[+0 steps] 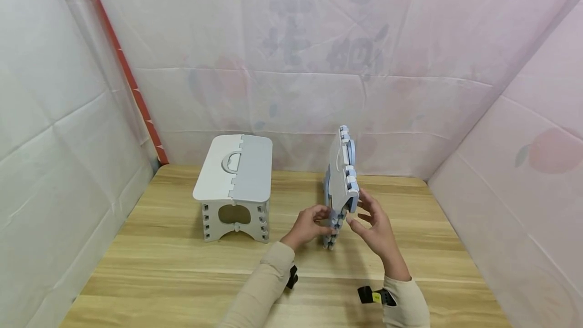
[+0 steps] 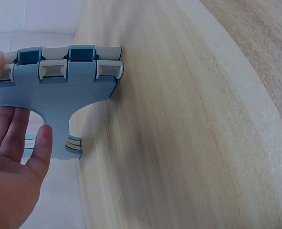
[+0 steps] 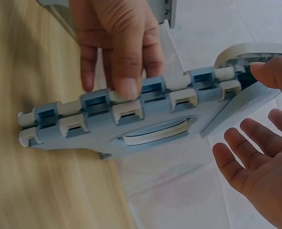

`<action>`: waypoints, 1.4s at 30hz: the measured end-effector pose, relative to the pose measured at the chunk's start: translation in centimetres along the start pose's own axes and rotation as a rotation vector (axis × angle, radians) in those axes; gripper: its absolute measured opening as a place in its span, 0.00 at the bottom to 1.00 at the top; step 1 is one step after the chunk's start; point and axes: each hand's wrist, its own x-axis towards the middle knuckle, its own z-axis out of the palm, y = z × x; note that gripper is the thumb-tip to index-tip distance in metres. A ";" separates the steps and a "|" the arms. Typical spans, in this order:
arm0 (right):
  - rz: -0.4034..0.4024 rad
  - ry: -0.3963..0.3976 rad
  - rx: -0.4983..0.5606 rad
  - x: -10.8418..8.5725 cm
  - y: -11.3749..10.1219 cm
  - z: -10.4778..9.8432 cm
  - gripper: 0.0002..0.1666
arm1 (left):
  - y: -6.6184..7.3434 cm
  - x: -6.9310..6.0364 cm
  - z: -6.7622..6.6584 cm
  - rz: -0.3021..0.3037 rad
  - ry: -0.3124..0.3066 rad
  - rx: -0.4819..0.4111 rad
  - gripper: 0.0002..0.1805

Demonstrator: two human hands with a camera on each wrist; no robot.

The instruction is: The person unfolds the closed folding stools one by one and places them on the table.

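Note:
A blue-and-white folding stool point(image 1: 341, 176) stands upright on the table, mostly folded, its seat panel tilted above the legs. My left hand point(image 1: 310, 224) holds it low on the left side. In the right wrist view, the left thumb point(image 3: 127, 88) lies on the jointed leg edge; the other fingers are beyond it. Around the stool's right side is my right hand point(image 1: 375, 224), fingers spread and loosely bent. Its thumb point(image 3: 269, 76) is at the lower end of the seat panel; whether it touches is unclear. The left wrist view shows the blue leg panel point(image 2: 59, 95).
To the left stands an unfolded grey-and-white folding stool point(image 1: 255, 166) with a handle on top. Both stools are on a wood-grain table point(image 1: 173, 277). Printed white sheeting point(image 1: 296, 100) rises behind the table and along both sides.

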 end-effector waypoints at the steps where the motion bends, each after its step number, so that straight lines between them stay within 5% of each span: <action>1: 0.007 -0.006 -0.003 -0.1 0.6 0.0 0.40 | 0.0 0.0 0.0 0.001 0.000 -0.004 0.25; 8: 0.053 -0.034 0.025 -0.5 3.1 0.1 0.38 | -0.1 0.0 0.0 -0.015 0.006 -0.015 0.24; 15: 0.098 -0.046 0.018 -0.4 3.0 0.5 0.38 | -0.1 0.1 0.0 -0.022 0.001 -0.017 0.24; 23: 0.121 -0.047 0.080 -0.3 4.9 1.1 0.35 | -0.3 0.1 0.0 0.023 0.007 -0.020 0.25; 36: 0.181 -0.062 0.050 -0.5 6.5 2.0 0.25 | -0.2 -0.1 0.2 0.022 0.017 -0.035 0.24; 42: 0.161 -0.041 -0.043 -0.5 6.6 2.5 0.20 | -0.3 -0.1 0.3 0.033 0.025 -0.017 0.25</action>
